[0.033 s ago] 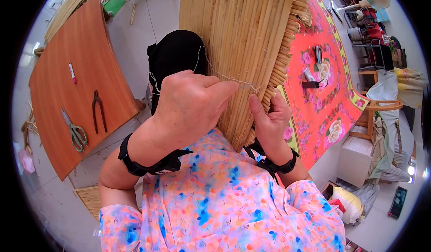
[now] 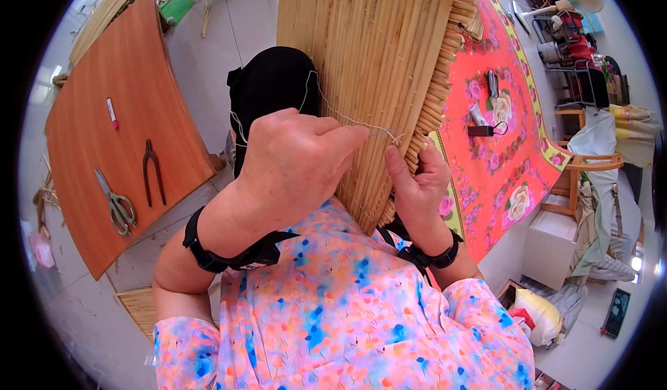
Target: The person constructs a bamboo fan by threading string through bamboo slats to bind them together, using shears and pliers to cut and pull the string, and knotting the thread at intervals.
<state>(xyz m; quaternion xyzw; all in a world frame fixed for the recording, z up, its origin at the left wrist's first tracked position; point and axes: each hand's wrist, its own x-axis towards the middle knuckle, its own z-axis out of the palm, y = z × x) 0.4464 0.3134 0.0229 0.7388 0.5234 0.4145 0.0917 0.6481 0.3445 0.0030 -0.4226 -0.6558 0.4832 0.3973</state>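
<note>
A mat of pale reed stalks [image 2: 361,50], stitched together with thin thread, lies across my lap and reaches away from me. My left hand [image 2: 295,157] is closed in a pinch above it, holding a whitish string [image 2: 340,116]. That string loops over my black-covered knee [image 2: 272,84] and runs to the mat's right edge, where it crosses itself. At this edge, my right hand [image 2: 424,188] grips the mat, thumb on the near side and fingers around the bunched reed ends [image 2: 436,98]. The fingertips of my left hand are partly hidden.
On the left, a brown wooden board [image 2: 132,63] carries scissors [image 2: 117,206], pliers [image 2: 153,175] and a marker [image 2: 112,113]. A red floral cloth [image 2: 486,202] to the right holds small dark devices [image 2: 479,131]. Beyond stand a wooden chair [image 2: 590,162] and a white box [image 2: 550,245].
</note>
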